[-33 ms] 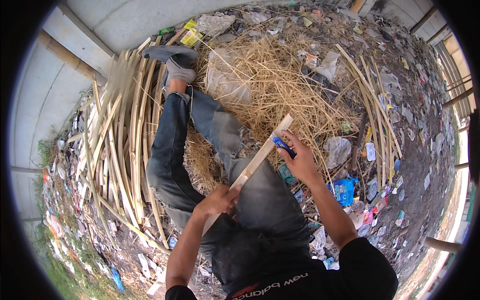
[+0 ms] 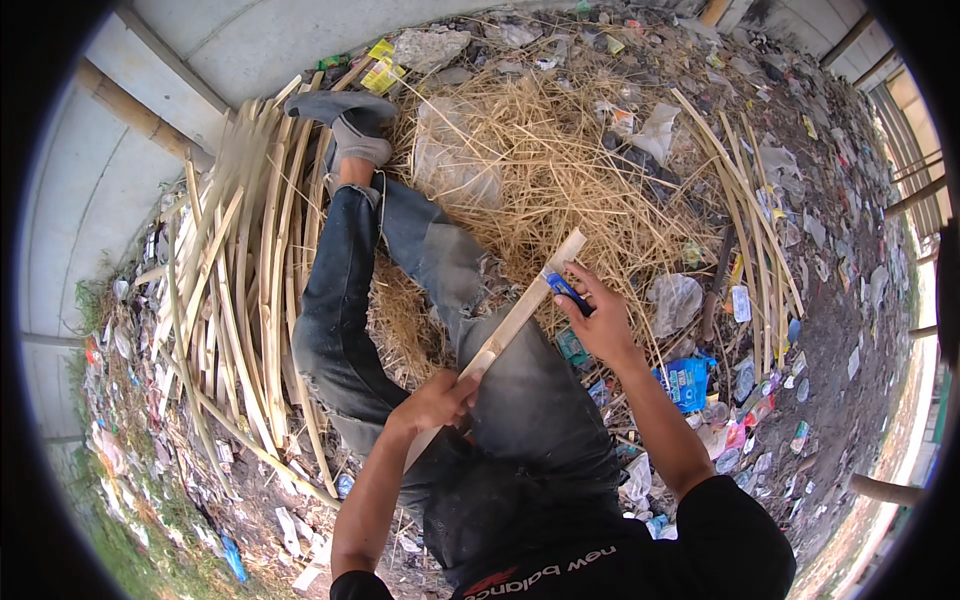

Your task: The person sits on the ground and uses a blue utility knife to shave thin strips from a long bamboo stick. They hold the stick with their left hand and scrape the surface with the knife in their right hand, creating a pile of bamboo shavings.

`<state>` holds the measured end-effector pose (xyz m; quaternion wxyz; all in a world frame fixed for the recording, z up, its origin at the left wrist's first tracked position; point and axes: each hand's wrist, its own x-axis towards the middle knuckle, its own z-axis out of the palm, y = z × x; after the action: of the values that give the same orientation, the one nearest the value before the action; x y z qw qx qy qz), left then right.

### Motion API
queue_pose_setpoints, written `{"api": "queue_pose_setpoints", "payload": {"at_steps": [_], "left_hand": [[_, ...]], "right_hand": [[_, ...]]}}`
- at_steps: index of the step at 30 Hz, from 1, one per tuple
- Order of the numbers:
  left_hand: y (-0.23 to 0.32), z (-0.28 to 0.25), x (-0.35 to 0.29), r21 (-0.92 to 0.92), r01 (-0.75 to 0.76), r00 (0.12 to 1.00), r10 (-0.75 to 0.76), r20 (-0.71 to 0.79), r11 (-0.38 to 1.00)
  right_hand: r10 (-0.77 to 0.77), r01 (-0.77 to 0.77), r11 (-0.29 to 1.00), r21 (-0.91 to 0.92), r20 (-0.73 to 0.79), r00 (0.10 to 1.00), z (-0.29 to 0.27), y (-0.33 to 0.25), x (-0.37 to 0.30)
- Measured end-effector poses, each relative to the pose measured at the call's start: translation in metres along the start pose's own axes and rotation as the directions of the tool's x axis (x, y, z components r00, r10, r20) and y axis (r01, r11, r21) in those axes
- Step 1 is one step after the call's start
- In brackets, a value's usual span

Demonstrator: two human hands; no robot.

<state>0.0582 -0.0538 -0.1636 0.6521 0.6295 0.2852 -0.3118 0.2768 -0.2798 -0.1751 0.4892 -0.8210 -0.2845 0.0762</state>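
A pale bamboo strip (image 2: 513, 322) lies slantwise across my thigh, its far end up and to the right over the straw. My left hand (image 2: 436, 402) is closed round its lower part near my lap. Near the far end, my right hand (image 2: 606, 326) grips a blue-handled utility knife (image 2: 570, 294). The front of the knife meets the strip's right edge; its blade is too small to make out clearly. The strip's near end runs beneath my left wrist toward my lap.
A heap of straw-like shavings (image 2: 560, 150) spreads beyond my legs. Long bamboo strips (image 2: 268, 260) are piled at left, and several more strips (image 2: 755, 220) lie at right. A blue plastic packet (image 2: 686, 382) and other litter cover the ground. A grey wall (image 2: 130, 150) stands at far left.
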Motion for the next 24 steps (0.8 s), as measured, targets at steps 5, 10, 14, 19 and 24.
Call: {"api": "queue_pose_setpoints", "payload": {"at_steps": [5, 10, 14, 19, 24], "left_hand": [[0.000, 0.000, -0.001, -0.046, -0.014, 1.000, 0.013, -0.010, 0.999], [-0.002, -0.001, -0.001, -0.124, 0.010, 0.999, -0.004, 0.048, 0.992], [-0.002, 0.002, 0.001, -0.146, 0.010, 0.999, -0.003, 0.050, 0.989], [-0.004, -0.001, -0.004, -0.166, 0.014, 0.996, 0.000, 0.085, 0.986], [-0.007, 0.000, -0.005, -0.131, 0.019, 0.998, -0.010, 0.068, 0.991]], "right_hand": [[-0.146, 0.146, 0.989, -0.015, -0.134, 0.980, 0.013, 0.021, 0.005], [-0.219, 0.216, 0.974, -0.070, -0.039, 0.975, 0.017, 0.018, -0.005], [-0.047, 0.055, 0.984, 0.170, -0.053, 0.997, 0.023, 0.036, 0.002], [-0.085, 0.084, 0.995, 0.051, 0.030, 0.996, 0.013, 0.018, -0.004], [-0.086, 0.088, 0.988, 0.126, -0.021, 0.996, 0.018, 0.030, 0.002]]}}
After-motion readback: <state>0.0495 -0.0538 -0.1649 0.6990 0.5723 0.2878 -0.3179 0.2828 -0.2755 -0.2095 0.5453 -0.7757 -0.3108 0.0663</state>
